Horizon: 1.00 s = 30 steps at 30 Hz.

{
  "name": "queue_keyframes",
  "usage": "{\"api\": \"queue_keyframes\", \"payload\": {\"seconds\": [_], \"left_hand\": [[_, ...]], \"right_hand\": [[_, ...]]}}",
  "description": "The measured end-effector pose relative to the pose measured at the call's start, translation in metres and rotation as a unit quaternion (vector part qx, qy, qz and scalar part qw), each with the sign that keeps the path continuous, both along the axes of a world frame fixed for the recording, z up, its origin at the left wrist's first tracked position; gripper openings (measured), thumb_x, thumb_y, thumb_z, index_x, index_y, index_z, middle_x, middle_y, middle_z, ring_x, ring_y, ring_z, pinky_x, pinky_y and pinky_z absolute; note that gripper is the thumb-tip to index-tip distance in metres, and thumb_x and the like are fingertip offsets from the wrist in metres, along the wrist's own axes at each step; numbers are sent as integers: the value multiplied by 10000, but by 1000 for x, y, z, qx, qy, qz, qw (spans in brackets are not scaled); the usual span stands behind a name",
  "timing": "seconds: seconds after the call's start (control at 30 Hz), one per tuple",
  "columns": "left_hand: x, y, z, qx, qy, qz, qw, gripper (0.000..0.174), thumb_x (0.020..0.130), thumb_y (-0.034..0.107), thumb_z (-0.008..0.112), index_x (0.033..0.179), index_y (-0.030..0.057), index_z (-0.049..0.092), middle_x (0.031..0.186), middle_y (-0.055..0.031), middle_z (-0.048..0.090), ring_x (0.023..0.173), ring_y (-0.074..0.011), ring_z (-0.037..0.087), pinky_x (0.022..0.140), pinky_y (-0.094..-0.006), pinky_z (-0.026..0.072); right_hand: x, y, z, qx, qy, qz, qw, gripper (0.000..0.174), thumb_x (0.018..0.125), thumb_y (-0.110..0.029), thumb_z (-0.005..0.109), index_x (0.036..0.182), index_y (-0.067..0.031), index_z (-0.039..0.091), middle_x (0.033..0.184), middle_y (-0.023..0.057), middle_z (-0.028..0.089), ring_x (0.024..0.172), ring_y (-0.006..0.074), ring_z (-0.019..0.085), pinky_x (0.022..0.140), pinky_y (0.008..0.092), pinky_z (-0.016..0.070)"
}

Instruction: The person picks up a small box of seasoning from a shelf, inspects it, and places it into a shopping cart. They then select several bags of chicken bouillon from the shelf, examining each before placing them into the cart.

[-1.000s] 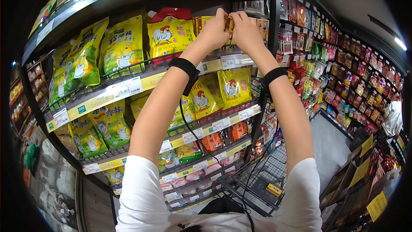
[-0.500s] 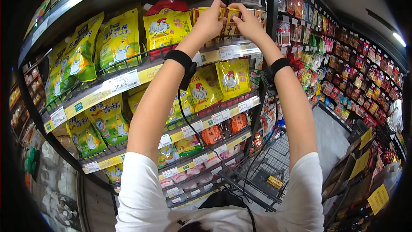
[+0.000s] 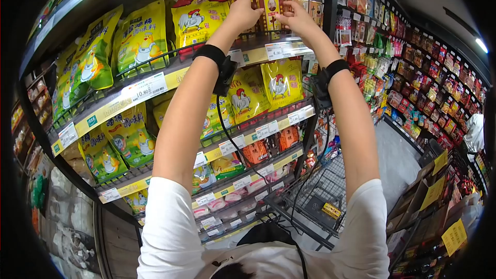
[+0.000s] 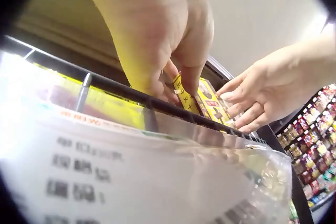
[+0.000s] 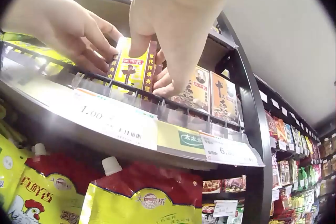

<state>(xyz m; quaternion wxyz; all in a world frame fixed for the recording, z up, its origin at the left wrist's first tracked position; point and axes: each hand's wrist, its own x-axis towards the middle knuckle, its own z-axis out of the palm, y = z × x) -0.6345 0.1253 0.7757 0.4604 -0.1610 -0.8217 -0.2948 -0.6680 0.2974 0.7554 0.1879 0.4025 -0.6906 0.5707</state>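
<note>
A yellow box (image 3: pixel 271 12) with a portrait and red markings stands upright among similar boxes on the upper shelf. My left hand (image 3: pixel 244 14) is at its left side, thumb and fingers gripping its edge; in the left wrist view the left hand (image 4: pixel 157 29) covers part of a yellow box (image 4: pixel 186 99). From the right, my right hand (image 3: pixel 301 19) holds the box with the thumb on its front. The right wrist view shows the right hand (image 5: pixel 170 29) over the yellow box (image 5: pixel 129 71), and the left hand's (image 5: pixel 68 29) fingers against its left edge.
A wire rail (image 5: pixel 178 106) and price tags (image 3: pixel 281 49) run along the shelf front. Yellow seasoning bags (image 3: pixel 196 22) stand to the left, brown boxes (image 5: pixel 223 96) to the right. A cart (image 3: pixel 323 188) holding a small yellow pack (image 3: pixel 331 210) is below right.
The yellow box's front now shows between my hands, turned more upright. My left hand has shifted left and my right hand slightly right, so they are farther apart.
</note>
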Motion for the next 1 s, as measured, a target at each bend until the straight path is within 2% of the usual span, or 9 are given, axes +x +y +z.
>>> {"api": "queue_keyframes", "payload": {"seconds": [0.07,0.17,0.23,0.47,0.5,0.57,0.6,0.67,1.0], "left_hand": [[7,5,2,-5,-7,4,1000,415,766,118,688,1111,71,463,945,-167,635,896,-319,627,786,-373,489],[14,12,4,-84,24,73,994,401,821,103,657,1149,60,432,967,-127,639,850,-199,638,675,-307,545],[15,15,8,-99,10,71,992,401,818,109,657,1146,59,431,988,-134,638,866,-208,641,672,-312,544],[19,21,21,-159,-44,72,984,401,820,100,632,1154,58,414,1004,-155,633,808,-224,653,637,-328,547],[17,18,26,-188,-57,70,978,404,818,101,634,1154,58,415,1001,-160,631,802,-223,654,639,-323,550],[15,8,37,-244,-81,64,964,410,812,102,639,1153,58,416,995,-170,628,791,-223,656,644,-314,554],[23,12,45,-229,-164,51,958,435,819,122,652,1178,39,423,999,-167,623,828,-202,655,699,-286,558],[53,25,63,-277,-205,94,934,495,773,171,680,1185,41,437,1068,-193,595,967,-291,588,789,-368,485],[74,38,89,-389,-293,116,866,563,778,180,657,1224,-51,404,964,-172,594,852,-241,577,658,-319,468]], "right_hand": [[13,2,3,-7,-11,27,1000,553,822,-146,665,1282,7,399,1131,165,586,1001,222,594,861,314,469],[0,2,11,24,-6,-4,1000,664,823,-324,673,1360,-130,332,1245,97,503,1119,224,504,922,404,423],[11,5,18,42,-18,-8,999,650,824,-391,668,1358,-192,353,1244,67,493,1128,211,490,932,431,424],[-1,12,58,211,40,-102,971,520,810,-399,677,1229,-146,500,1051,65,593,926,177,574,766,374,518],[12,11,63,225,65,-140,962,408,799,-284,705,1124,-83,562,968,84,629,847,212,623,689,358,547],[22,14,75,256,62,-138,955,340,791,-259,699,1045,-54,601,905,99,646,788,200,616,654,336,518],[21,15,78,272,60,-137,951,310,787,-247,695,1005,-40,620,874,106,655,758,193,612,636,325,504],[0,14,79,284,118,-138,941,378,764,-309,711,1028,-47,645,916,117,660,773,224,618,616,353,518],[35,10,100,380,29,-162,910,373,804,-284,680,1075,-30,641,1068,141,628,903,269,623,708,378,558]]}}
